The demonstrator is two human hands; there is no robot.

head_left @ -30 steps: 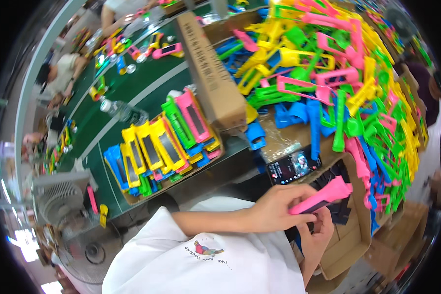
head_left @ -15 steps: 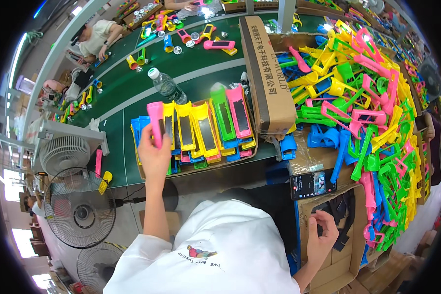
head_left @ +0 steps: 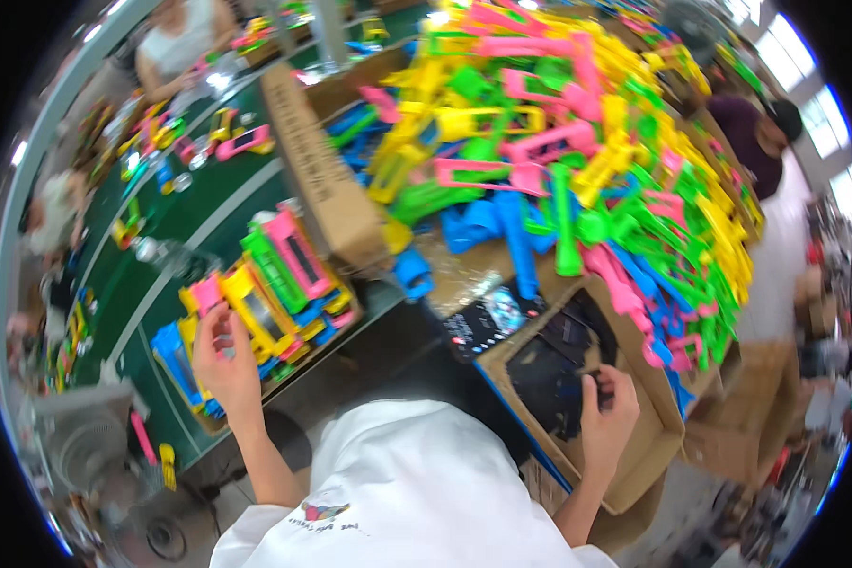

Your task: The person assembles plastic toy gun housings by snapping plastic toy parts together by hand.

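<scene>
The left hand rests with loose, empty fingers at the row of pink and yellow plastic frames on the green table. The right hand pinches a small dark part inside the cardboard box. Seating each frame squarely against its neighbour would keep the row tidy.

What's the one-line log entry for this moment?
left hand: at pink frame in row of coloured frames | right hand: in cardboard box, on small dark parts | heap of plastic parts behind
</scene>
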